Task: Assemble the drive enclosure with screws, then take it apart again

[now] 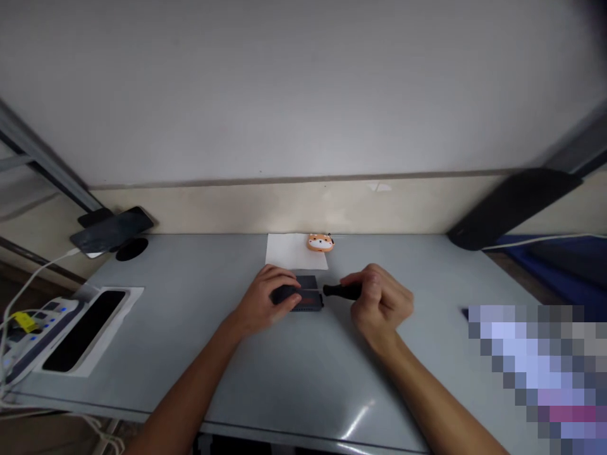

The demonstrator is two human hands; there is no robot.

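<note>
- Head view: the dark box (310, 303), between centre and far edge of the desk (190, 341), is gripped by the left hand (265, 297), presumably for steadiness.
- A black-handled screwdriver (342, 291) is clasped in the right hand (384, 303), pointed toward the box.

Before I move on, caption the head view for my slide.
Over a grey desk, the left hand grips a dark box; the right hand points a black-handled tool toward it.
</note>
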